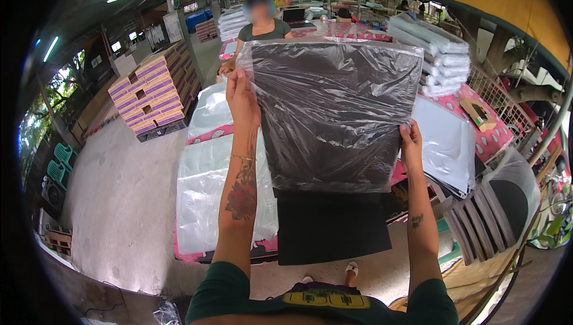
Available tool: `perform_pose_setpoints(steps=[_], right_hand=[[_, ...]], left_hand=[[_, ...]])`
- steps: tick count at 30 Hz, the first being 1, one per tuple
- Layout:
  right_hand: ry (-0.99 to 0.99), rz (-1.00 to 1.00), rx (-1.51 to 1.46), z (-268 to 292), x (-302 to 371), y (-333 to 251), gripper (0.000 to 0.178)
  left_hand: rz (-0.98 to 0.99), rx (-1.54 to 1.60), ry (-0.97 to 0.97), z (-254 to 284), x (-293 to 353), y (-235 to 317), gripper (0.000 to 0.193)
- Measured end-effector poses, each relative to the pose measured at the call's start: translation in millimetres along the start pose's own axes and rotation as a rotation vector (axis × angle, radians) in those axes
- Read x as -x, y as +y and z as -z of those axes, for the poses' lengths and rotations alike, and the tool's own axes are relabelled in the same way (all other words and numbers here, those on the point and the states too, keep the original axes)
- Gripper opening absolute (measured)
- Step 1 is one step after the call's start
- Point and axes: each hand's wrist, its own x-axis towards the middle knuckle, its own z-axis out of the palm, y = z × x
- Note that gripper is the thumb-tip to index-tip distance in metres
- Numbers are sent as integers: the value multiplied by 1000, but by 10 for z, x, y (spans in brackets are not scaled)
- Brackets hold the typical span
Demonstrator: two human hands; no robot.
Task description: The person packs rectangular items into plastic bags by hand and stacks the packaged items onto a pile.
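Both hands hold a clear, crinkled plastic bag [331, 113] upright over the tabletop [227, 170], left hand [242, 101] fingers pinched shut high on its edge, right hand [410, 145] fingers clamped lower, a flat black sheet [332, 223] half inside; keeping the bag's mouth taut should help it slide straight.

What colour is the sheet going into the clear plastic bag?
Black: the sheet hangs half out of the clear plastic bag, seen in the head view.
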Motion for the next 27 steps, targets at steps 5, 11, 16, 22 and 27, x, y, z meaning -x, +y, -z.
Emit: perform_pose_setpoints(steps=[5, 11, 16, 22, 27], right_hand=[[-15, 72, -25, -70, 76, 32, 22], [37, 86, 86, 115, 221, 265, 19], [-57, -158, 411, 381, 934, 745, 22], [-43, -311, 377, 966, 1664, 1064, 40], [303, -398, 127, 953, 1207, 312, 32]], left_hand=[[-123, -30, -116, 42, 7, 225, 23], [-34, -217, -8, 183, 341, 176, 23], [238, -705, -88, 1429, 1442, -179, 30], [354, -852, -185, 1637, 2102, -591, 29], [496, -679, -504, 809, 1633, -689, 26]])
